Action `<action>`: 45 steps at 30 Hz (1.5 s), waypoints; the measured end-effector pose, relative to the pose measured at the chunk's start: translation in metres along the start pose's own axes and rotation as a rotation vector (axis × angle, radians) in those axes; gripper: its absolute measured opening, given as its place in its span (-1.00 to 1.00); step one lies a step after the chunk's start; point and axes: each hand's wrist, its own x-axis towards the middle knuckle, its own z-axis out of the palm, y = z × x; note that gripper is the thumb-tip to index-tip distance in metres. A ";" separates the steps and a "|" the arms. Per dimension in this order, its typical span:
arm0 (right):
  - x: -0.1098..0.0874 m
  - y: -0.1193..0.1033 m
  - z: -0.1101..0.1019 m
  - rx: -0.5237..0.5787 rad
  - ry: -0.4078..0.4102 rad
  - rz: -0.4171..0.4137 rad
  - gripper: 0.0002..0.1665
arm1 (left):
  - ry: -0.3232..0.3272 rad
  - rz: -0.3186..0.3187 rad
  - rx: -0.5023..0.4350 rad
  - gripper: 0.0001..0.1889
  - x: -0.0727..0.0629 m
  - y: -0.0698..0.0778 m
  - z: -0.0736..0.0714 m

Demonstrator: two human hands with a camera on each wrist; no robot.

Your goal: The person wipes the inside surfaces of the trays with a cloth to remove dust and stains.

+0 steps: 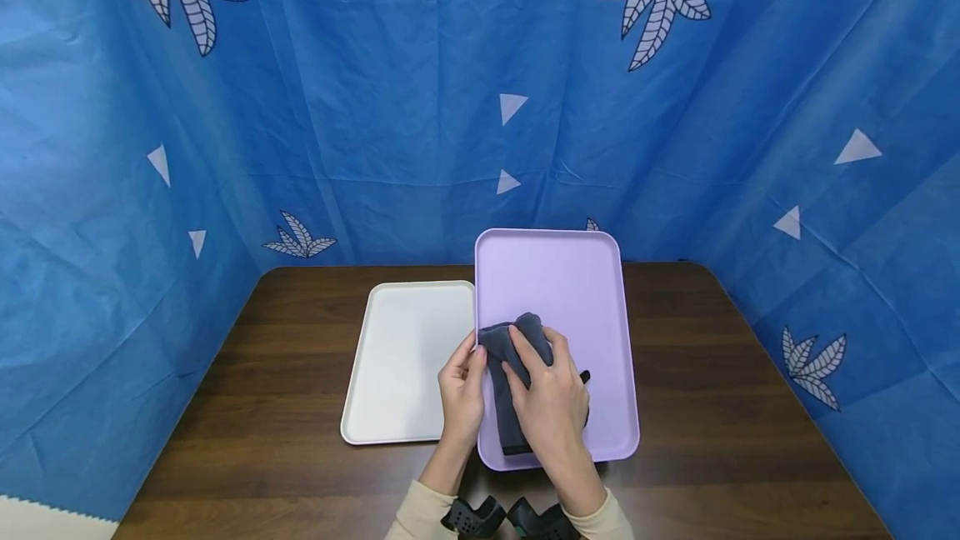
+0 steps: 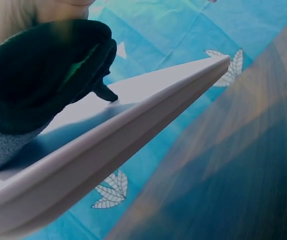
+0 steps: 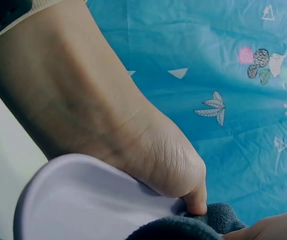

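- One hand, the right hand (image 1: 551,407), spreads over the cloth (image 1: 510,419), forefinger and thumb parted a little and bent about a bunched part of it; its other fingers are mostly hidden.
- The left hand (image 1: 461,398) is nearly closed, thumb and forefinger pinching the cloth's far left corner at the tray's rim.
- The dark grey, fuzzy cloth lies in the near left part of the purple tray (image 1: 558,273). Its long axis runs near to far: the straight end points toward the person, the bunched end away, with one corner drawn out to the left.
- A small dark tip (image 1: 585,376) shows beside the right hand; what it belongs to cannot be told.
- The step in hand looks like arranging or folding the cloth. The next move probably calls for a steady pinch on the corner while the right hand flattens the bunch.
- Left of the purple tray, the white tray (image 1: 405,365) rests on the brown table (image 1: 750,407).
- Beyond hangs a blue curtain (image 1: 435,107) with leaf prints.
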 end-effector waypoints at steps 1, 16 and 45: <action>0.000 0.001 0.000 0.000 0.001 0.002 -0.37 | 0.000 0.000 -0.001 -0.61 0.000 0.000 0.000; -0.003 0.033 -0.013 -0.040 0.009 0.106 -0.35 | 0.001 -0.027 -0.046 -0.60 0.000 0.002 0.002; -0.006 0.070 -0.034 -0.080 -0.053 0.411 -0.41 | 0.025 -0.011 -0.009 -0.61 0.001 0.003 -0.001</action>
